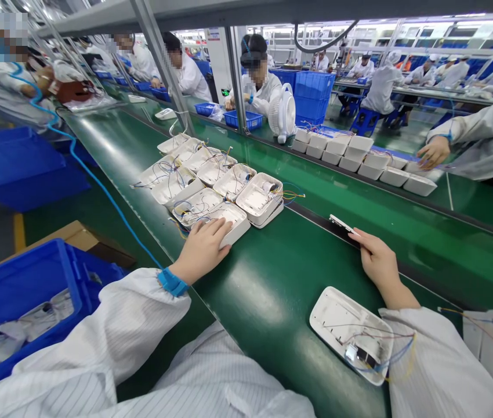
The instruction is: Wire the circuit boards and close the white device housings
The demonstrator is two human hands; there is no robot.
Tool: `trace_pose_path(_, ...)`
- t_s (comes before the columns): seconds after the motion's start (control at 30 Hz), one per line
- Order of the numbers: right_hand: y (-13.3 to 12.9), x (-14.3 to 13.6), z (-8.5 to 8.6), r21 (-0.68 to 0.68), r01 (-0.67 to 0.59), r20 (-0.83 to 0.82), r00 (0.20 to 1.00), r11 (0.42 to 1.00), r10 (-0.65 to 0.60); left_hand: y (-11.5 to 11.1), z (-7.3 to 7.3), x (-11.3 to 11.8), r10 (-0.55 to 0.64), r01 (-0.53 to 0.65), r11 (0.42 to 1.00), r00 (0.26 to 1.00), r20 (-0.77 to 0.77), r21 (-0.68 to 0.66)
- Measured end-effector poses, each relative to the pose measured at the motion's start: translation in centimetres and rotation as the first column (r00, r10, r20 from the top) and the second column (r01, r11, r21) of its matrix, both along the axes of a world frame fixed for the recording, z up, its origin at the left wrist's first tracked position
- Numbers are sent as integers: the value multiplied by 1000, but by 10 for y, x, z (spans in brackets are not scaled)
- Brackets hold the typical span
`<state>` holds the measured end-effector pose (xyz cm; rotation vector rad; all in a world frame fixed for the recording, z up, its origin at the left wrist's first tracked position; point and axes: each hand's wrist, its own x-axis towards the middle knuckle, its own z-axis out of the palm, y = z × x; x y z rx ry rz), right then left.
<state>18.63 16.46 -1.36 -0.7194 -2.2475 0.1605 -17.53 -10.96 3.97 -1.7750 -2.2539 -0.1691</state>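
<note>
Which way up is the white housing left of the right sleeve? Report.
Open side up: the white housing shows its interior within a raised rim, and a silvery part sits inside.

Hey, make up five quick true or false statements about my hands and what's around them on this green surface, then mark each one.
1. The left hand touches a white housing. True.
2. The right hand holds a thin white piece. True.
3. The blue wristband is on the right wrist. False: it is on the left wrist.
4. The lone housing near the right sleeve lies hollow side down. False: its hollow side faces up.
5. A white fan stands beyond the green surface's near edge, farther off than both hands. True.
</note>
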Motion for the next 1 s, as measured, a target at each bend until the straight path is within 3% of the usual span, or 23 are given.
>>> trace_pose_path(0.17,1,1,0,0,-4,7,1000,1000,4,-4,0,2,-10,10,997,1000,-2,79)
trace_pose_path(0.27,0,0,1,-10,4,6,1000,1000,-3,-7,2,9,-76,74,966,997,-3,248)
trace_pose_path(0.33,-2,0,2,-24,21,-13,1000,999,-21,-7,2,18,-213,192,908,977,13,373)
trace_pose_path(0.4,-4,0,4,-49,63,-63,996,997,-66,-6,-2,32,-416,342,819,907,67,460)
trace_pose_path(0.5,-5,1,5,-131,188,-212,954,973,-212,3,-14,62,-673,500,687,712,201,527)
trace_pose_path(0.6,-3,2,4,-355,215,-419,833,910,-361,26,-29,98,-787,547,613,486,380,570)
trace_pose_path(0.67,-3,1,5,-528,68,-564,718,847,-409,52,-37,120,-750,465,660,369,549,590)
trace_pose_path(0.77,-12,-1,9,-660,-226,-676,593,716,-436,105,-44,150,-600,263,791,156,785,553)
trace_pose_path(0.83,-24,0,14,-724,-344,-649,634,599,-421,139,-48,168,-513,174,839,-60,856,515)
trace_pose_path(0.9,-40,1,20,-784,-388,-584,724,484,-367,163,-50,186,-461,150,841,-307,833,521)
trace_pose_path(0.93,-48,2,22,-803,-396,-559,760,446,-332,169,-50,194,-411,137,851,-425,806,506)
trace_pose_path(1.0,-61,5,24,-820,-378,-514,817,431,-262,173,-49,204,-281,118,892,-613,738,437)
